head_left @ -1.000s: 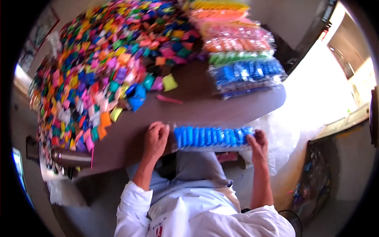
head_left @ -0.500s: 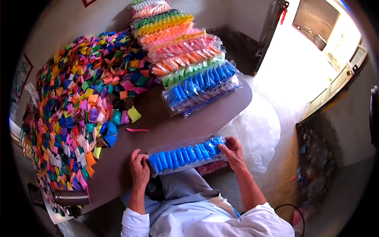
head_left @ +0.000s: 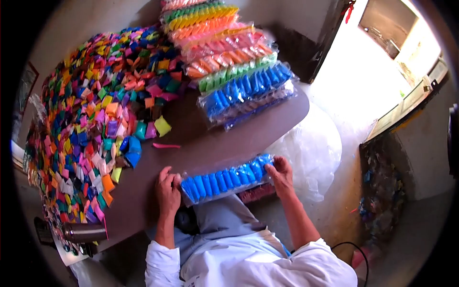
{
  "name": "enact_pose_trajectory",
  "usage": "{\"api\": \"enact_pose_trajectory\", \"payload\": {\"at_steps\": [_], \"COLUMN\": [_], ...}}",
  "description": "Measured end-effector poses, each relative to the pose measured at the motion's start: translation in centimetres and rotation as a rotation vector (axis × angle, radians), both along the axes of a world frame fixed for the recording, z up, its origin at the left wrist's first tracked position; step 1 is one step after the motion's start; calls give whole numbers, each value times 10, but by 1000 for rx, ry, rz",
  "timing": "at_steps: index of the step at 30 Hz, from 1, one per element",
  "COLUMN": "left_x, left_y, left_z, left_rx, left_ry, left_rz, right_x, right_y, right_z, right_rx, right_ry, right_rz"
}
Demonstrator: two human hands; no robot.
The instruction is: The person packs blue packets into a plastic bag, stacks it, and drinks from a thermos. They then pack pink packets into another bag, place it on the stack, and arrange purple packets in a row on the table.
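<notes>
A long clear bag with a row of blue packets (head_left: 224, 181) is held level over my lap, at the table's near edge. My left hand (head_left: 168, 192) grips its left end with curled fingers. At the other end, my right hand (head_left: 281, 176) pinches the plastic, thumb on top. Below the bag's right part, a dark red packed bag (head_left: 257, 193) shows, partly covered. Beyond my hands, a stack of similar clear bags stands on the table, with a bag of blue packets (head_left: 248, 88) near its front.
A large heap of small coloured packets (head_left: 103, 107) covers the table's left side. A pink plastic strip (head_left: 166, 146) lies on the brown tabletop (head_left: 210, 146). A dark cylindrical flask (head_left: 85, 232) lies at lower left. White plastic sheeting (head_left: 315, 153) sits beyond the table's right edge.
The whole view has shifted, so the table, stack and my hands appear slightly higher. Both hands keep their hold on the bag of blue packets, which looks a little more tilted.
</notes>
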State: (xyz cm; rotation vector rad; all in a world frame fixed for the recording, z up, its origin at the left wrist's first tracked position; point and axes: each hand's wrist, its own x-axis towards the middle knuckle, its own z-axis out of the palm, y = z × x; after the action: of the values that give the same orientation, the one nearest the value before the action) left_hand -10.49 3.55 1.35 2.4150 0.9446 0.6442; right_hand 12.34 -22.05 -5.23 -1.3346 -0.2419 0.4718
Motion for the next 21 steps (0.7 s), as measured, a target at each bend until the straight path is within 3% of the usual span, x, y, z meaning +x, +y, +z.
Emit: {"api": "enact_pose_trajectory", "payload": {"at_steps": [3, 5, 8, 10, 12, 21], "left_x": [-8, -12, -14, -12, -8, -20], "left_y": [-1, 1, -3, -7, -10, -7], "left_z": [-1, 1, 13, 12, 14, 6], "left_rx": [42, -323, -461, -430, -207, -263], "left_ry": [-38, -137, -144, -169, -135, -159], "left_rz": [-24, -7, 27, 31, -19, -91], "right_x": [-3, -2, -3, -3, -4, -10], "right_y": [3, 2, 3, 4, 3, 3], "right_z": [5, 0, -3, 0, 0, 4], "right_rx": [45, 55, 156, 124, 95, 71], "right_ry": [17, 22, 46, 52, 53, 5], "right_rz": [10, 4, 7, 12, 2, -15]}}
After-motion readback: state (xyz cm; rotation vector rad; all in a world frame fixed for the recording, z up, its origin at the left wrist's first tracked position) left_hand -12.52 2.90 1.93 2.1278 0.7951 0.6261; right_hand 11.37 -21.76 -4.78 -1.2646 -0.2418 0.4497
